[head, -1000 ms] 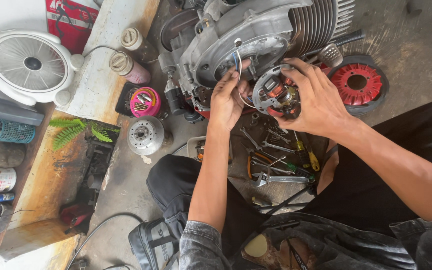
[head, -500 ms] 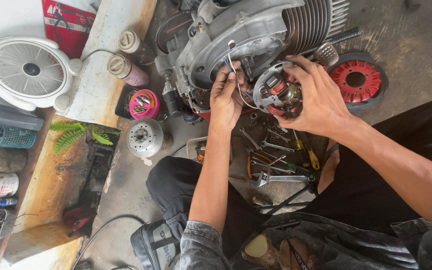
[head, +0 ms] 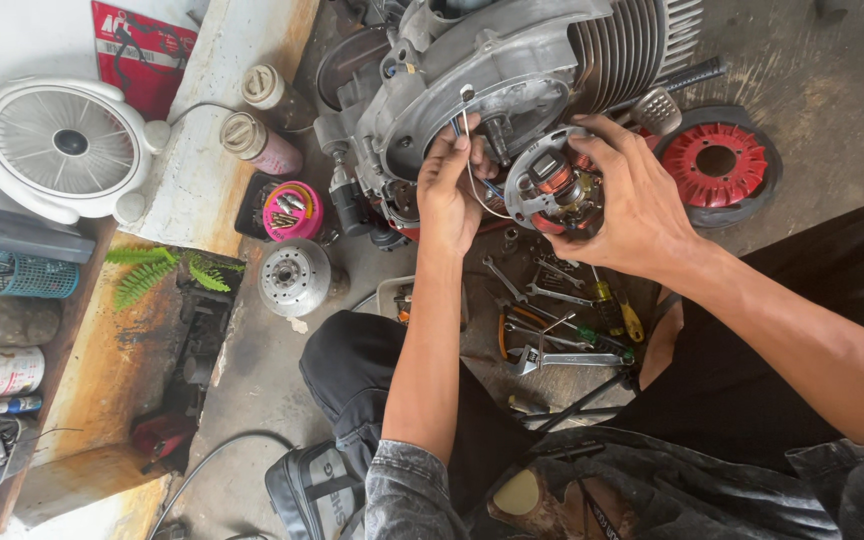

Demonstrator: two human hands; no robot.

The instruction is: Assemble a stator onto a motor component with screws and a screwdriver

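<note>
A grey engine (head: 492, 70) with cooling fins lies on the concrete floor in front of me. My right hand (head: 624, 205) grips a round stator plate (head: 555, 190) with copper coils, held just off the engine's open round housing. My left hand (head: 452, 180) pinches the thin wires (head: 468, 135) that run from the plate into the housing opening. Both forearms reach forward over my crossed legs.
Spanners, pliers and screwdrivers (head: 552, 320) lie scattered on the floor below my hands. A red finned flywheel (head: 717, 165) sits at the right, a round metal part (head: 294, 277) and a pink tub (head: 292, 210) at the left. A white fan (head: 67, 145) and two bottles (head: 257, 140) stand further left.
My left hand has shifted from the housing rim up to the wires. The stator plate stays in my right hand, close to the opening.
</note>
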